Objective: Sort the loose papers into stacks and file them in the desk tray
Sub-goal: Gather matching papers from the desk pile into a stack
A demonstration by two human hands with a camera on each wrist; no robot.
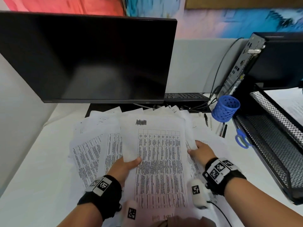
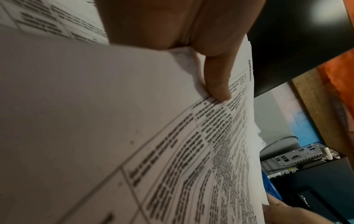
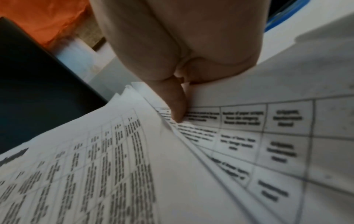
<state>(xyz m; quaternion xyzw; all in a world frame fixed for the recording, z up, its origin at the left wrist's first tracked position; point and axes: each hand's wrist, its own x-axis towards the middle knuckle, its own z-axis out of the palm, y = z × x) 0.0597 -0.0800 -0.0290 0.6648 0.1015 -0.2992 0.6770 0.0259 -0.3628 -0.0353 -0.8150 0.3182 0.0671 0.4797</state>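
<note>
A: Head view first. White table [image 1: 32, 169], grey partition behind, bright red and blue cloth above. One dark monitor [image 1: 88, 58] far left, one keyboard [image 1: 183, 96] behind it, one computer case [image 1: 262, 63] far right.

B: Also one blue pen cup [image 1: 226, 108], one pair of blue scissors [image 1: 241, 136], one black mesh desk tray [image 1: 275, 128] at right with sheets in it. Pens beside the cup, blurred, not countable.

A: Loose papers [image 1: 98, 145] fanned mid-table. Held stack [image 1: 159, 161] gripped by left hand [image 1: 124, 166] and right hand [image 1: 201, 151].

B: Left wrist view: left thumb [image 2: 216, 78] pressed on printed tables, fingers under the sheets.

A: Right wrist view: right thumb [image 3: 172, 100] pinching the stack edge.
</note>
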